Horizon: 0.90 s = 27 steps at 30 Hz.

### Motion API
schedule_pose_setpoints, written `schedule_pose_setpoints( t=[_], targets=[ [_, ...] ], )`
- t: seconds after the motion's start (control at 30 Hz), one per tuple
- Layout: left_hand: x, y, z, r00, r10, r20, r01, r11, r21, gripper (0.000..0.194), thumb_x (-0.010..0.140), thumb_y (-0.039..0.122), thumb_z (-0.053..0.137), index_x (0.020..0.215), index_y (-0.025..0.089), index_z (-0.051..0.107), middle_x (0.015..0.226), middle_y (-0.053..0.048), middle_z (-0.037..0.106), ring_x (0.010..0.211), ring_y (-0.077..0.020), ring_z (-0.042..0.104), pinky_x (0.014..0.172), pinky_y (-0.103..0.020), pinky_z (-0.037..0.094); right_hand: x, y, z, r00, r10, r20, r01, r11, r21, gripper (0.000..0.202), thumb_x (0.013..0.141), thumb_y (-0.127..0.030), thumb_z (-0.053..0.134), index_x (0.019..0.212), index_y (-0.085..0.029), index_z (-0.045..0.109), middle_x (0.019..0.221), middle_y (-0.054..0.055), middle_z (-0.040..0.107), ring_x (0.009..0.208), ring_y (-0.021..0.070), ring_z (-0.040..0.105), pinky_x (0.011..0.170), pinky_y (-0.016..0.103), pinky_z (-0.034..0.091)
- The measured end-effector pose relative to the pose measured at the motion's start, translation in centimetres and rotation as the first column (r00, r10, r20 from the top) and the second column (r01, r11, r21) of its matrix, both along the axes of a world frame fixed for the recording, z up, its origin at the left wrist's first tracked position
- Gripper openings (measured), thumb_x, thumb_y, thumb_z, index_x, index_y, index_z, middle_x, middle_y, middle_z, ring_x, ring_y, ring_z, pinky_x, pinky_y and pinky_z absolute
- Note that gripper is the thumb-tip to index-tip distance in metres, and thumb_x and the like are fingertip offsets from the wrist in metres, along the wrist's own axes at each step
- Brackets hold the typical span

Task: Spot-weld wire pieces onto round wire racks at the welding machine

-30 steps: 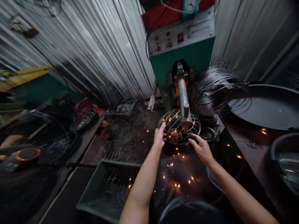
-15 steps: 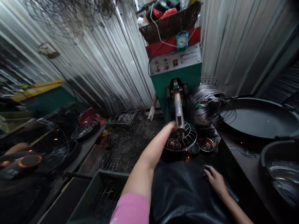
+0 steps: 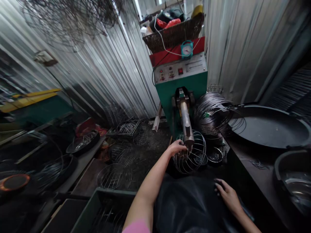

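A round wire basket (image 3: 198, 142) hangs tilted under the metal arm (image 3: 186, 119) of a green machine (image 3: 165, 94). Its curved ribs face me. My left hand (image 3: 177, 148) is closed at the left side of the basket, close against the tip of the machine's arm; some of its fingers are hidden there. Over the right edge of the black apron (image 3: 187, 200) on my lap, my right hand (image 3: 225, 194) is held with its fingers partly bent and a little apart. Nothing can be seen in it.
Right of the machine stands a coil of wire (image 3: 211, 113), beside a wide black pan (image 3: 269, 129). A black tub (image 3: 279, 171) sits nearer on the right. Wire pieces (image 3: 121, 155) lie on the left floor, behind a green crate (image 3: 97, 200). Small metal bowls (image 3: 215, 154) stand below the coil.
The wire basket has tipped from nearly level to steeply tilted. My left hand has come from behind the machine's arm to its left side. My right hand stays over the apron.
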State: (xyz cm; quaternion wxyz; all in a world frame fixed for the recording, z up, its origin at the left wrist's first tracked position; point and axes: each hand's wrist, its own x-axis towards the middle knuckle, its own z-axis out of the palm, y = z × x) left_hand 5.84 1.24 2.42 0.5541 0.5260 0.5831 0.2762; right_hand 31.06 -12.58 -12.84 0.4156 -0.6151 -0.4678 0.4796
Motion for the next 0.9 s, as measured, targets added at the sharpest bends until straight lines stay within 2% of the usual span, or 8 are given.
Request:
schedule_pose_setpoints(
  t=[0.1,0.2,0.33,0.4,0.5,0.63,0.8,0.9],
  targets=[
    [-0.9,-2.3,0.4,0.998,-0.038,-0.044,0.039,0.999,0.028,0.031,0.055,0.022,0.066,0.082,0.017,0.051,0.064,0.005,0.047,0.053,-0.0067,0.042,0.045,-0.016,0.031,0.1,0.5,-0.3,1.0,0.001,-0.028,-0.001,1.0,-0.014,0.048,0.063,-0.052,0.058,0.094,-0.015,0.061,0.06,0.001,0.061,0.051,0.0158,0.056,0.049,0.028,0.047],
    [-1.2,-4.1,-0.3,1.0,-0.021,-0.005,0.022,0.994,0.106,0.03,0.054,0.02,0.067,0.076,0.017,0.047,0.068,0.005,0.047,0.058,-0.006,0.042,0.049,-0.015,0.032,-0.1,0.8,-0.4,0.999,-0.007,-0.038,0.005,0.999,-0.047,0.051,0.063,-0.052,0.059,0.096,-0.014,0.06,0.06,0.002,0.061,0.049,0.0145,0.055,0.048,0.027,0.047],
    [-0.9,-4.7,-1.2,0.999,0.041,0.027,-0.045,0.983,0.18,0.029,0.057,0.018,0.065,0.08,0.018,0.047,0.071,0.005,0.047,0.063,-0.007,0.044,0.056,-0.017,0.036,-0.6,1.0,0.1,0.999,-0.012,-0.04,0.009,0.997,-0.072,0.051,0.06,-0.052,0.061,0.094,-0.013,0.061,0.059,0.002,0.06,0.048,0.0139,0.054,0.046,0.026,0.045],
    [-1.0,-4.8,-0.6,0.987,0.098,-0.127,-0.064,0.967,0.246,0.03,0.057,0.021,0.066,0.082,0.018,0.05,0.071,0.004,0.048,0.064,-0.0082,0.045,0.059,-0.019,0.037,-0.7,0.9,0.4,0.999,-0.005,-0.044,0.002,0.997,-0.072,0.052,0.059,-0.052,0.061,0.092,-0.013,0.061,0.058,0.002,0.06,0.047,0.0135,0.053,0.045,0.026,0.044],
    [-1.6,-5.5,1.2,0.886,0.176,-0.43,-0.023,0.941,0.339,0.033,0.055,0.028,0.07,0.082,0.02,0.054,0.075,0.002,0.049,0.068,-0.0117,0.047,0.061,-0.022,0.038,-0.4,0.8,0.6,0.999,0.001,-0.043,-0.004,0.998,-0.062,0.053,0.06,-0.053,0.061,0.094,-0.012,0.061,0.056,0.001,0.059,0.046,0.0132,0.052,0.046,0.026,0.045],
    [-1.8,-6.8,1.9,0.811,0.233,-0.537,-0.002,0.919,0.395,0.033,0.057,0.034,0.07,0.082,0.02,0.054,0.08,-0.001,0.05,0.07,-0.0143,0.048,0.064,-0.025,0.039,-0.2,0.7,0.6,1.0,0.008,-0.021,-0.009,0.999,-0.044,0.053,0.061,-0.053,0.06,0.096,-0.012,0.062,0.057,0.001,0.059,0.046,0.0133,0.053,0.045,0.026,0.044],
    [-0.6,-7.3,-1.8,0.856,0.29,-0.428,-0.11,0.911,0.397,0.029,0.059,0.031,0.069,0.077,0.02,0.05,0.074,0.001,0.049,0.069,-0.0127,0.047,0.064,-0.024,0.037,-0.4,0.5,0.5,1.0,0.027,0.0,-0.027,1.0,0.0,0.048,0.062,-0.051,0.058,0.093,-0.014,0.063,0.057,0.001,0.059,0.048,0.0141,0.054,0.047,0.026,0.046],
    [0.2,-7.9,-4.9,0.931,0.282,-0.234,-0.19,0.918,0.349,0.028,0.059,0.026,0.069,0.073,0.019,0.046,0.069,0.004,0.047,0.066,-0.0103,0.045,0.064,-0.022,0.037,-0.4,0.2,0.5,1.0,0.013,0.003,-0.013,1.0,0.009,0.047,0.062,-0.051,0.058,0.092,-0.015,0.062,0.058,0.001,0.059,0.05,0.0145,0.054,0.049,0.027,0.046]
  ],
)
